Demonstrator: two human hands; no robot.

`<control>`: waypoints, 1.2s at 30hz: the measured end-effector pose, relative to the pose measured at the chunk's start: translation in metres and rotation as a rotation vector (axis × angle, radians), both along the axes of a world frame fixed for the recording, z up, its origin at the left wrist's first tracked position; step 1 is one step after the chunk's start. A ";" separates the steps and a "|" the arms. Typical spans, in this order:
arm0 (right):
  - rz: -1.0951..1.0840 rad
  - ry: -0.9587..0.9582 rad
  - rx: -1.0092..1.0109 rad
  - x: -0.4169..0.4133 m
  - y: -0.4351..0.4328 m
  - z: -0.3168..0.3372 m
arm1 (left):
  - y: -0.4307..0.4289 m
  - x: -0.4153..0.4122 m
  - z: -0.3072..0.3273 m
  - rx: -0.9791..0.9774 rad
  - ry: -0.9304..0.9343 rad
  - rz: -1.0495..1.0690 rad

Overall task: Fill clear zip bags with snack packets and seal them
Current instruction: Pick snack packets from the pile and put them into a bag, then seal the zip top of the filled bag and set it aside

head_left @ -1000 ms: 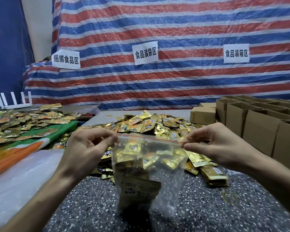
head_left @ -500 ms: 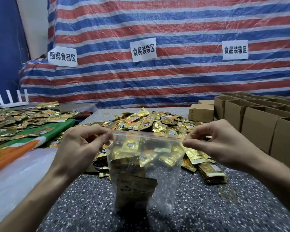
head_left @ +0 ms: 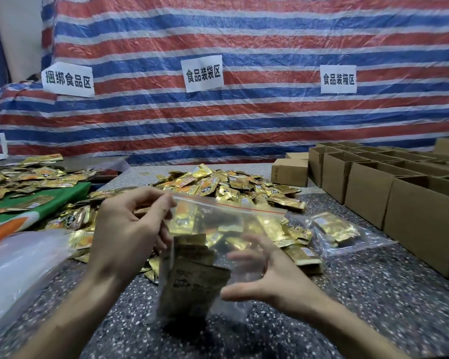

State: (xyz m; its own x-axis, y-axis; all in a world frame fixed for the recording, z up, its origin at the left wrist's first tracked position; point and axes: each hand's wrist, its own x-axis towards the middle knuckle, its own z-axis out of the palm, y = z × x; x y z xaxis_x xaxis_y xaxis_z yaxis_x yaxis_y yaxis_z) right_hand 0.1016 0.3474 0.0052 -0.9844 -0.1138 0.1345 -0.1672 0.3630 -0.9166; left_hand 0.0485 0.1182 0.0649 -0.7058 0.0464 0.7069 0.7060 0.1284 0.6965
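A clear zip bag [head_left: 213, 229] with a red seal strip hangs above the speckled table [head_left: 347, 307], holding brown-gold snack packets [head_left: 192, 275] in its lower part. My left hand [head_left: 130, 229] pinches the bag's top left corner. My right hand [head_left: 259, 275] is lower, on the bag's right side, blurred, its fingers spread and curved toward the bag; whether it touches the bag is unclear. A heap of loose gold snack packets [head_left: 233, 185] lies behind the bag.
A filled zip bag [head_left: 335, 229] lies flat to the right. Several open cardboard boxes [head_left: 373, 187] line the right side. More packets [head_left: 24, 177] cover a green cloth at the left. White plastic [head_left: 18, 268] lies at the near left. A striped tarp hangs behind.
My right hand let go of the bag's top right corner and dropped down beside the bag's lower half. The left hand still pinches the top left corner. The camera view shifted.
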 end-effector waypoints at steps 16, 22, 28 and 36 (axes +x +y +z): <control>-0.596 0.085 -0.223 -0.034 0.073 0.044 | 0.048 0.005 -0.016 -0.216 -0.116 -0.080; -0.892 0.033 -0.736 -0.078 0.139 0.048 | 0.066 0.005 -0.026 -0.365 -0.108 -0.145; -0.769 -0.149 -1.185 -0.090 0.128 0.011 | 0.073 0.006 -0.036 -0.414 -0.145 -0.178; -0.542 -0.203 -0.756 -0.081 0.053 0.010 | 0.064 0.001 -0.044 -0.430 -0.188 -0.137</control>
